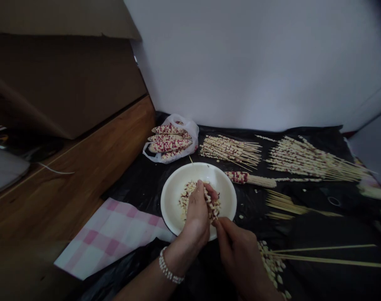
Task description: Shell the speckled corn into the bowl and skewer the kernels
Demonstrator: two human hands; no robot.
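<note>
A half-filled skewer (211,205) of corn kernels is pinched between the fingers of the left hand (196,217) and the right hand (237,246), the hands brought close together over the near rim of the white bowl (171,196), where loose kernels (186,198) are left. Two heaps of finished skewers (231,150) are laid along the far edge of the black sheet (140,184), so much appears done. Whole cobs in a bag (170,142), a part-stripped cob (250,179) and bare sticks (284,202) toward the right edge suggest more remains.

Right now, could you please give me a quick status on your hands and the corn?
Left hand and right hand both gripping a skewer of kernels. Over white bowl. Nothing blocking.
</note>
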